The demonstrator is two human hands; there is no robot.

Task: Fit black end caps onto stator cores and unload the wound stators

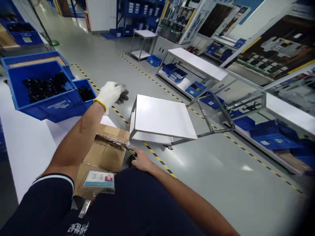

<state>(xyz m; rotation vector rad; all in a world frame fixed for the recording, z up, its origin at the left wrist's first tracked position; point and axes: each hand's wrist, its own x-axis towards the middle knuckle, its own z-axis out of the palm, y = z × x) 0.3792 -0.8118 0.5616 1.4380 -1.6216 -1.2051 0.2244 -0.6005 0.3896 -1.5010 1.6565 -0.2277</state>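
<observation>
My left hand [113, 92], in a white knit glove with a yellow cuff and grey fingertips, is raised beyond the cardboard box. Its fingers are loosely bent, and nothing shows in them. My bare right hand [142, 160] is closed around the black and green handles of what look like scissors [132, 152]. Their tip reaches the right edge of an opened cardboard box [108, 155], by a torn strip of clear tape [113, 141]. The box stands close against my body, and a hanging badge [98, 181] covers its near part.
Blue bins [61, 106] with black parts stand on a white table [14, 144] at left. A white-topped cart [162, 116] with a metal push handle [216, 114] stands ahead. Benches [197, 64] and machines line the right. Yellow-black tape [159, 160] marks the floor.
</observation>
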